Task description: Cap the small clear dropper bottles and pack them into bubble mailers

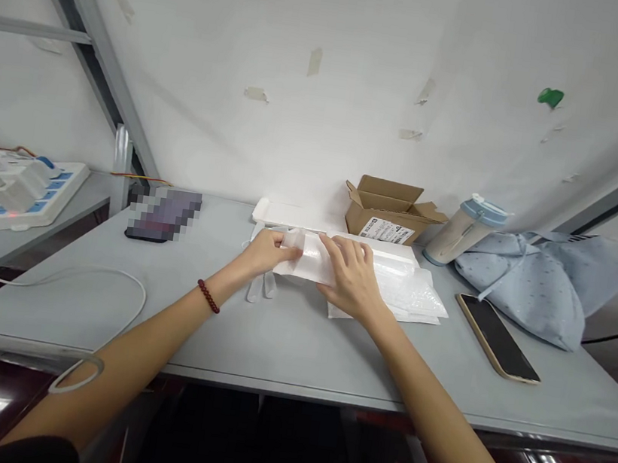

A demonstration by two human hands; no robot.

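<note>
Near the middle of the table, a flat white packet with shiny clear film [314, 259] is held up between both hands. My left hand [264, 252] pinches its left end between thumb and fingers. Over its right part lies my right hand [356, 279], fingers bent across the top and thumb at the lower edge. More white sheets and clear plastic sleeves [417, 295] lie under and to the right of my right hand. Small translucent strips [261, 287] rest on the table just below my left hand. Whatever is inside the packet cannot be made out.
Behind the hands are a white shallow box [294, 215] and an open cardboard box [386, 207]. To the right are a tumbler [464, 233], a blue cloth bag [530, 283] and a phone [500, 340]. Leftward lie a pixelated dark object [163, 216], a white cable [143, 301] and a power strip [43, 196].
</note>
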